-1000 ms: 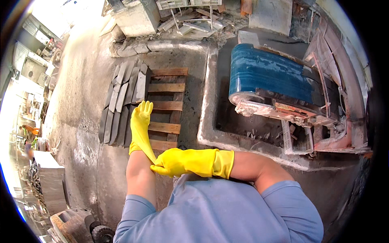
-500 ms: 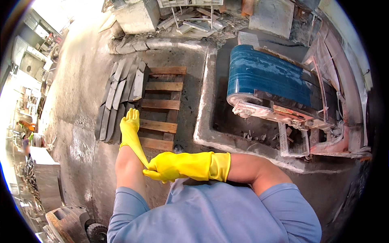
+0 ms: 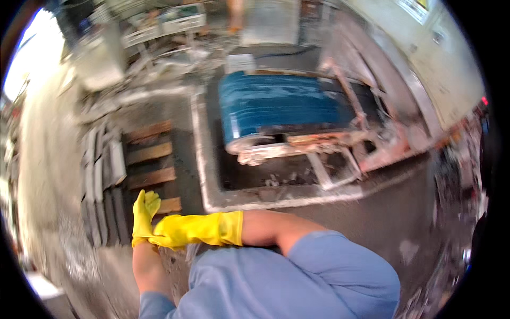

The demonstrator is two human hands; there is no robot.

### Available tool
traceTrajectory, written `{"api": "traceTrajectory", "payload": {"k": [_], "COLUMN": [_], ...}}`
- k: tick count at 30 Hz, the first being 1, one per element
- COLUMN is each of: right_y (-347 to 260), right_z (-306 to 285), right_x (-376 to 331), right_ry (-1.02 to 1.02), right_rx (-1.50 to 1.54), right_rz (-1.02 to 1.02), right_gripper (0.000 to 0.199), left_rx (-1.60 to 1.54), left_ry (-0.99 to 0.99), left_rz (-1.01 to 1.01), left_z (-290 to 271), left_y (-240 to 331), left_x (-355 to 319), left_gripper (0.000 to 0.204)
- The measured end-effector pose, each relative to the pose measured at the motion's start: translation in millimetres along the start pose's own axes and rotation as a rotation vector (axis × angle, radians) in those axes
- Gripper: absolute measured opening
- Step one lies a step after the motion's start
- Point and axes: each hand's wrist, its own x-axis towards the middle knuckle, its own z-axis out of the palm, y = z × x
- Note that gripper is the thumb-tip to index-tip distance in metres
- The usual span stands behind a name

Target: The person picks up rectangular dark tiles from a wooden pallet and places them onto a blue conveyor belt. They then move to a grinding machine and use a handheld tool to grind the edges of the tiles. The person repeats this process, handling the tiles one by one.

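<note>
My left hand (image 3: 144, 211) wears a yellow rubber glove and points away from me, its fingers stretched out and nothing held. At the left wrist, my right hand (image 3: 171, 233), in a matching long yellow glove, is closed on the cuff of the left glove. The pinched cuff edge itself is mostly hidden behind the right fingers. Just beyond and to the left of my hands, a stack of grey slabs (image 3: 98, 183) lies on one side of a wooden pallet (image 3: 151, 153), whose slats show to the right.
A blue belt conveyor machine (image 3: 279, 101) stands in a pit to the right, bordered by a low concrete curb (image 3: 201, 143). White crates (image 3: 183, 21) sit on a stand at the back, with rubble around. Wet concrete floor (image 3: 48, 138) runs along the left.
My view has swung right, so the pallet and machine appear further left. The left glove's cuff, earlier stretched away from the forearm, is now held close against the wrist by my right hand.
</note>
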Motion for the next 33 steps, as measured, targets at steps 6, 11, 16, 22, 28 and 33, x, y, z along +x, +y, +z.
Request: {"api": "traceTrajectory", "payload": {"k": [6, 11, 16, 22, 28, 33], "right_y": [-3.9, 71.3, 105.0, 165.5, 319.8, 413.1], "right_z": [13.8, -37.9, -24.2, -177.6, -366.1, -390.3], "right_x": [25.3, -3.4, 59.4, 79.2, 27.8, 22.3], "right_ry": [0.483, 0.001, -0.041, 0.644, 0.97, 0.666], "right_rx": [-0.959, -0.467, -0.134, -0.319, -1.023, -1.596], "right_rz": [0.634, -0.135, -0.051, 0.37, 0.721, 1.145], "right_gripper": [0.041, 0.041, 0.039, 0.033, 0.067, 0.087], "left_rx": [1.315, -0.573, -0.045, 0.842, 1.256, 1.363], "left_ry": [-0.286, 0.111, -0.104, 0.093, 0.49, 0.628], "left_rz": [0.35, 0.041, 0.08, -0.072, -0.204, -0.301], "left_z": [131.1, 70.2, 63.0, -53.8, -218.4, -254.5], "left_y": [-70.6, -1.9, 19.1, -48.3, -61.2, 15.1], "left_x": [37.3, 91.9, 133.5, 178.8, 286.0, 412.9], "left_gripper": [0.054, 0.051, 0.033, 0.039, 0.093, 0.122]}}
